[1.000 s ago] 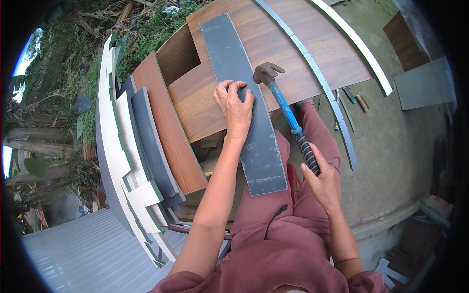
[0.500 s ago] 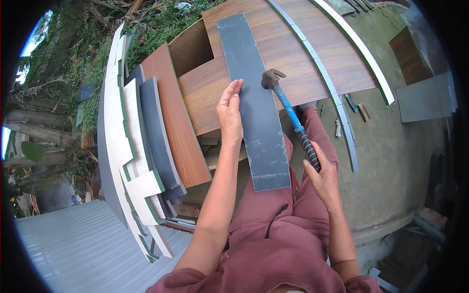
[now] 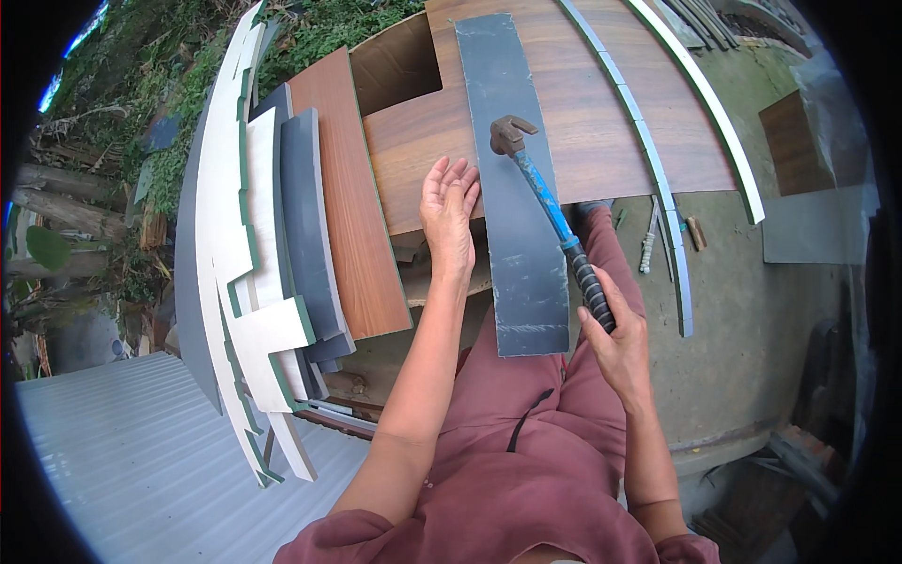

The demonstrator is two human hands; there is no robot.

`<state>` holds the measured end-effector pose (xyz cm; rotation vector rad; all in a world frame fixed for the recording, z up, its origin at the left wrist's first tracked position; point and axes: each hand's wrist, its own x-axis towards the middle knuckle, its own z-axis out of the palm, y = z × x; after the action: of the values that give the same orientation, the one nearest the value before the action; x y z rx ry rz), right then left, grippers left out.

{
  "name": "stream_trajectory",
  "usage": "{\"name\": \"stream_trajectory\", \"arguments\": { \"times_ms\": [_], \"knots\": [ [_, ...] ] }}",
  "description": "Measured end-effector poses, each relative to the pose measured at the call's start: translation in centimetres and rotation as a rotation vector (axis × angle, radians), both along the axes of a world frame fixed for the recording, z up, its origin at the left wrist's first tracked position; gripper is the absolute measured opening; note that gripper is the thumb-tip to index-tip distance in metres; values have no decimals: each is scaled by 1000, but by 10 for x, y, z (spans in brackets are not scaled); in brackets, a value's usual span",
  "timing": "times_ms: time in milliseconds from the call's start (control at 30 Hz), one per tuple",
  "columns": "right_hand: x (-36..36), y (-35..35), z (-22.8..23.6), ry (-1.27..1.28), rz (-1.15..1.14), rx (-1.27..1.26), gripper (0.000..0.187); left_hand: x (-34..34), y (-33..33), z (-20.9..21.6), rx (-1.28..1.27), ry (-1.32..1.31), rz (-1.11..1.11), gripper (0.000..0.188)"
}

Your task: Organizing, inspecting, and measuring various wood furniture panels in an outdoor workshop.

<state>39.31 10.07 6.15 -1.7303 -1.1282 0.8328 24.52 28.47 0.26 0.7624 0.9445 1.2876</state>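
Note:
A long dark grey board [image 3: 526, 282] lies over the wood-grain panel [image 3: 404, 160], its near end above my legs. My right hand [image 3: 615, 334] is wrapped round the black grip of a claw hammer [image 3: 545, 193] with a blue shaft. The rusty hammer head is over the board's upper half; whether it touches the surface I cannot tell. Beside the board's left edge is my left hand [image 3: 449, 211], palm turned up toward the board and fingers loosely curled apart, holding nothing. Its fingertips are close to the edge.
White and grey strips [image 3: 268, 310] and a reddish-brown board [image 3: 348, 207] are stacked at the left. Two narrow strips, one grey [image 3: 625, 103] and one white [image 3: 709, 103], cross the panel at the right. Small tools [image 3: 649, 240] lie on the concrete floor. Corrugated sheeting [image 3: 122, 451] is at lower left.
The hammer head has shifted from the board's right edge to over its middle. My left hand has come off the board's left edge and its fingers have spread. The view has turned slightly.

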Motion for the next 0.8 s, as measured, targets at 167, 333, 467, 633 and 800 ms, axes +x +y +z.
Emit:
{"name": "stream_trajectory", "arguments": {
  "times_ms": [167, 333, 467, 633, 800],
  "knots": [
    [-5, 10, -3, -40, 72, -109, 50, -7, -1, -5, -34, -32, 55, 36],
    [-4, 12, -4, -11, 86, -220, 50, -14, -7, -8, -71, -120, 46, 32],
    [-5, 8, -3, 20, 87, -260, 49, -18, -16, -4, -98, -208, 23, 30],
    [0, -18, -10, -11, 32, -137, 50, -17, -29, 1, -117, -240, -6, 29],
    [9, -48, -7, 45, -52, -192, 50, -14, -42, 2, -113, -201, -28, 27]
  ]
}}
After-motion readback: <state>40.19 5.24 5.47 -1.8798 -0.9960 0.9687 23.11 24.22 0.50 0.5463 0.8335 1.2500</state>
